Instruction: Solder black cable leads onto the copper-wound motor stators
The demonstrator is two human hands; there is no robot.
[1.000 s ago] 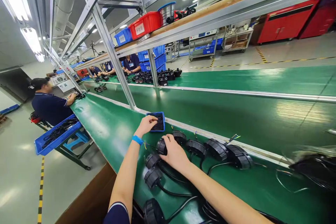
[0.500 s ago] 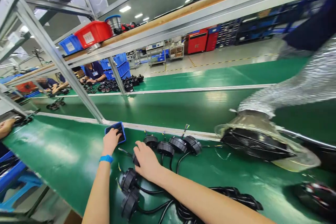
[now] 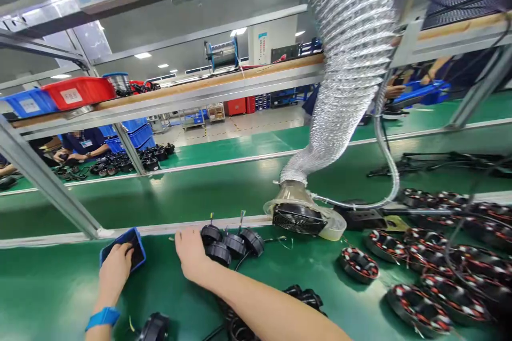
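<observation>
My left hand (image 3: 114, 270) reaches into a small blue bin (image 3: 138, 257) with its fingers curled and pressed together. Whatever those fingertips hold, if anything, is hidden. My right hand (image 3: 193, 253) is closed at the left end of a cluster of black round motors (image 3: 234, 245), where the earlier view shows a motor under its fingers. A thin wire end sticks out to the left of this hand; the hand now covers the motor. Another black motor (image 3: 154, 327) lies nearer to me, and black cables (image 3: 240, 327) run under my right forearm.
A fan (image 3: 298, 218) with a silver duct (image 3: 348, 58) stands behind the motors. Several wound stators (image 3: 418, 309) lie at right. A metal post (image 3: 48, 181) rises at left. Red bin (image 3: 80, 90) is on the shelf above. Another person (image 3: 82, 144) sits beyond.
My view has swung to the right, bringing the stators and the full duct into sight. The left hand remains at the blue bin and the right hand beside the motor cluster.
</observation>
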